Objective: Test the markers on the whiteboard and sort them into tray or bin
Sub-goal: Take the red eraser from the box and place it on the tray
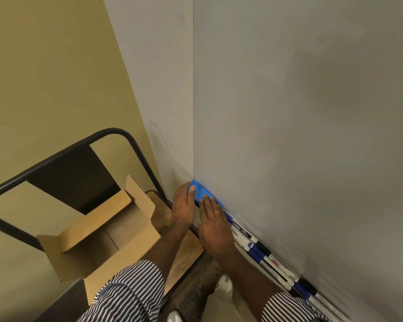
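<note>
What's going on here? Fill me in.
A person stands at a whiteboard. Both the left hand and the right hand rest flat-fingered on a blue eraser at the end of the tray, where several markers lie. An open cardboard box sits on a chair to the left.

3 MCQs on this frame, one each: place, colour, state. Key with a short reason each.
1. Where do the markers lie?
A. In the cardboard box
B. On the tray along the whiteboard's foot
C. On the chair back

2. What colour is the eraser?
A. Blue
B. Red
C. Green

3. How is the cardboard box?
A. Taped shut
B. Flattened
C. Open, flaps up

Key: 1 B, they line the tray under the whiteboard. 2 A, its blue body shows beneath the fingers of the left hand and right hand. 3 C, its flaps stand up and the inside shows.
</note>
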Demonstrator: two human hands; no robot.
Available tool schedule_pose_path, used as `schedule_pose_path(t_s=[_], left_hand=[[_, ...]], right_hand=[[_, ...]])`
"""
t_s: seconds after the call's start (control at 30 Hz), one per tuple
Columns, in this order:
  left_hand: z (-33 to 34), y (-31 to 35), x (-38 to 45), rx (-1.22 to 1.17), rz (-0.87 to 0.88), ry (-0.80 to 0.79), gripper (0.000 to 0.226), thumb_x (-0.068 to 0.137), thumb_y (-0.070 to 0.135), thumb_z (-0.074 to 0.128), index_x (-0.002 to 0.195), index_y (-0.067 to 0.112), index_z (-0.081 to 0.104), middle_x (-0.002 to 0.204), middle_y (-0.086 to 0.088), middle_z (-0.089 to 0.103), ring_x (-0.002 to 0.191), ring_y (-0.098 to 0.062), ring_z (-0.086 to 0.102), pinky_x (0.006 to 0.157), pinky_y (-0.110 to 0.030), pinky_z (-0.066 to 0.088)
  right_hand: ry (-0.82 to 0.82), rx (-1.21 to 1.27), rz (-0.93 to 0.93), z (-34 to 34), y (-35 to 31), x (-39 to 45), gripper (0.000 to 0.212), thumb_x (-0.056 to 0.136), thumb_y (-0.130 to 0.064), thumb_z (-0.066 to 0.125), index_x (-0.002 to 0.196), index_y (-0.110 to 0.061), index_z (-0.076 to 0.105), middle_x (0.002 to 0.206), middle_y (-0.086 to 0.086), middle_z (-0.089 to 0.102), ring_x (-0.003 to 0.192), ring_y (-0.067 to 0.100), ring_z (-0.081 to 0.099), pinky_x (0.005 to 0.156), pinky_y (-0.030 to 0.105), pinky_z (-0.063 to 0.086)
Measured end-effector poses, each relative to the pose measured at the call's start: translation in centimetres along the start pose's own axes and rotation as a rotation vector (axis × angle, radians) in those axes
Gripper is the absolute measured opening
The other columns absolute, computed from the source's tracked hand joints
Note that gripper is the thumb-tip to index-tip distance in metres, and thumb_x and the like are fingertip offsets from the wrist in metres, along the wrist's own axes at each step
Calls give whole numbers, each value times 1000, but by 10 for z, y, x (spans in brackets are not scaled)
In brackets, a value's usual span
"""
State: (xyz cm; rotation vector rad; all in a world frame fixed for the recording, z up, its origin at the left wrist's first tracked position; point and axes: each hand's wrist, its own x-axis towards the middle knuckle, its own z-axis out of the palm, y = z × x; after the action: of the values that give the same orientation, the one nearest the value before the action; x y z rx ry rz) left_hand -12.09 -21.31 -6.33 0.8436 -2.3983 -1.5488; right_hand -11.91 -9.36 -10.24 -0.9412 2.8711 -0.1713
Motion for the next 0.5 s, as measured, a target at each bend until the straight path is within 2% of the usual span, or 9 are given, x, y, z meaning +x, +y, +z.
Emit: schedule_pose_path(t_s=[0.1, 0.17, 0.23, 0.33, 0.4, 0.5], left_hand=[[-1, -3, 0, 5, 22, -8, 48, 108, 42, 28, 144, 18, 47, 142, -1, 54, 120, -1, 42, 99, -20, 32], [-3, -6, 0, 1, 47, -17, 53, 106, 48, 27, 144, 19, 47, 142, 0, 54, 123, -5, 47, 101, -24, 36], [-3, -12, 1, 10, 68, -30, 63, 102, 57, 24, 148, 20, 45, 148, -1, 51, 135, -15, 47, 111, -33, 38], [-3, -17, -3, 99, 62, -59, 72, 98, 60, 19, 157, 21, 29, 164, -3, 29, 152, -19, 25, 125, -41, 21], [-4, -18, -8, 149, 83, -78, 72, 98, 60, 18, 159, 22, 22, 167, -1, 19, 154, -18, 15, 126, -40, 14], [-4, -22, -18, 168, 127, -88, 73, 98, 60, 20, 160, 22, 19, 168, 0, 14, 155, -15, 10, 126, -36, 10]], right_hand=[[0, 10, -11, -4, 0, 0, 90, 88, -34, 76, 157, -5, 26, 164, 19, 26, 152, 36, 25, 118, 51, 25], [14, 21, -13, -8, 0, 0, 93, 86, -33, 77, 158, -6, 25, 164, 19, 27, 151, 36, 28, 119, 52, 31], [42, 32, -6, -12, -1, -1, 93, 83, -32, 80, 157, -7, 30, 161, 18, 34, 148, 36, 35, 116, 51, 38], [90, 39, 4, -18, -1, -4, 94, 79, -30, 83, 156, -8, 34, 159, 17, 40, 145, 35, 41, 114, 50, 40], [110, 24, 21, -22, -1, -7, 94, 78, -28, 82, 156, -9, 34, 159, 17, 39, 145, 34, 41, 116, 49, 38], [134, 9, 51, -29, -2, -15, 87, 83, -26, 77, 156, -9, 34, 161, 16, 36, 148, 33, 37, 119, 48, 35]])
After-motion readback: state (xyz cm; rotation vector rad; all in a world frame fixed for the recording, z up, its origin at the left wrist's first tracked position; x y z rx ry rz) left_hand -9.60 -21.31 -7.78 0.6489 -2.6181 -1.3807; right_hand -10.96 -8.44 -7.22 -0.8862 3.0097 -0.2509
